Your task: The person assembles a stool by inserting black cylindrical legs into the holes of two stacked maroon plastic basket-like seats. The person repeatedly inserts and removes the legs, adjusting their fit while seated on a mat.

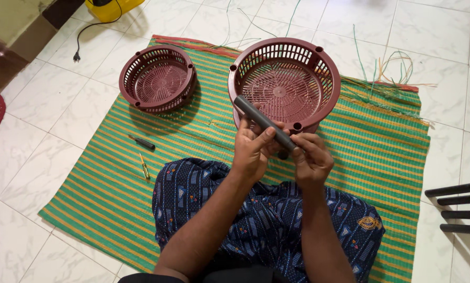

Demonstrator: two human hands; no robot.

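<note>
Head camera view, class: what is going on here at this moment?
A person sits on a green striped mat on a tiled floor. Both hands hold a dark tube: the left hand grips its middle, the right hand its near end. Just beyond the hands stands a round maroon basket; a second maroon basket sits further left. Two screwdrivers lie on the mat, and four more dark tubes lie on the floor at the right.

Striped mat (104, 194) on tiled floor (25, 136) carries two baskets (159, 78).
</note>
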